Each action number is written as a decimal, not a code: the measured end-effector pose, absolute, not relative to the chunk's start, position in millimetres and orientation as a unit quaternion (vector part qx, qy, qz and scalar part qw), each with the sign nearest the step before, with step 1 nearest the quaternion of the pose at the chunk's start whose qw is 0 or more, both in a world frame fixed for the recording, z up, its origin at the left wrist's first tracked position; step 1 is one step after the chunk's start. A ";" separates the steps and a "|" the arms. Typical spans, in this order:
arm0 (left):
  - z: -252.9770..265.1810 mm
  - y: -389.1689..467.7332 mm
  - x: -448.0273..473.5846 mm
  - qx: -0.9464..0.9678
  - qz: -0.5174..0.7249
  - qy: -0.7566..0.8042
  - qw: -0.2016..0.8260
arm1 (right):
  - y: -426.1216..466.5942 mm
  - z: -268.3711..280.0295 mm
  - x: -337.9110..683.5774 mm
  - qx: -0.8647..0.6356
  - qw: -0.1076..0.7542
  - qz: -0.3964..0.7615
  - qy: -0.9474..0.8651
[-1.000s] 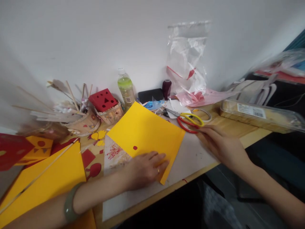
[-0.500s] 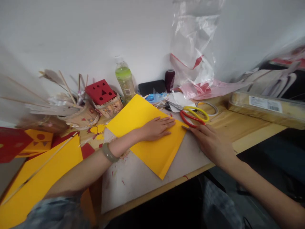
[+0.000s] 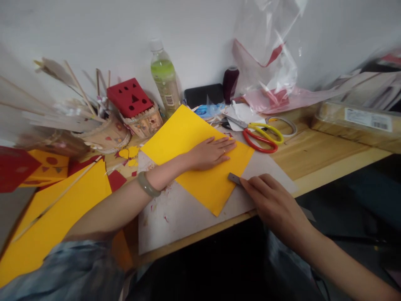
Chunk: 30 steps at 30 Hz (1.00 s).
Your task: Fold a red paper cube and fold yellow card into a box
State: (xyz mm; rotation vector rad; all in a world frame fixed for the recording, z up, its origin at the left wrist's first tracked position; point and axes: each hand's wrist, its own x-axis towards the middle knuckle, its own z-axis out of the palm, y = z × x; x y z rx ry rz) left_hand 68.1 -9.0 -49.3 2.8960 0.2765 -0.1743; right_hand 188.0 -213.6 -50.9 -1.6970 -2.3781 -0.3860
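My left hand (image 3: 210,154) lies flat on a sheet of yellow paper (image 3: 200,127), fingers stretched out and pointing right. The sheet rests at an angle on a pale grey board (image 3: 163,230). In my closed right hand (image 3: 271,194) is a thin grey metal ruler (image 3: 234,179). Its square tip reaches over the right edge of the sheet, and most of its length is hidden by the hand. Whether the ruler touches the paper, I cannot tell. Beyond my right hand lie scissors (image 3: 261,138) with one red and one yellow handle.
Behind stand a green-labelled bottle (image 3: 164,79), a red box with cut-out shapes (image 3: 129,97) and a decorated cup of sticks (image 3: 108,133). More yellow paper (image 3: 62,213) lies left. A clear plastic box (image 3: 357,123) sits at the right, near the table's front edge.
My right hand has moved down and toward me with the ruler, away from the scissors, and its tip now shows over the paper's edge. My left hand stays on the sheet. The view has shifted.
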 end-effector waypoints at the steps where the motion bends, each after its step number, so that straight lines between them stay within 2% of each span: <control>1: -49.3 -9.0 68.0 0.987 -0.059 0.094 0.114 | -215.7 -51.0 184.5 -0.568 0.105 -0.120 -0.807; 9: -51.0 -8.2 68.0 0.988 -0.058 0.094 0.111 | -232.0 -46.8 157.6 -0.559 0.150 -0.058 -0.813; 18: -51.1 -8.2 67.2 0.988 -0.055 0.091 0.113 | -238.6 -42.3 135.8 -0.526 0.179 -0.056 -0.830; 25: -51.0 -8.4 67.0 0.989 -0.051 0.087 0.107 | -254.1 -41.0 100.3 -0.464 0.275 0.095 -0.837; 27: -50.5 -8.6 66.6 0.990 -0.049 0.086 0.104 | -252.9 -32.5 116.4 -0.468 0.271 0.075 -0.838; 28: -50.3 -8.8 66.4 0.990 -0.048 0.087 0.104 | -250.2 -28.6 129.8 -0.465 0.286 0.029 -0.837; 30: -50.1 -9.2 66.1 0.989 -0.047 0.090 0.104 | -240.8 -24.6 161.5 -0.545 0.247 -0.109 -0.794</control>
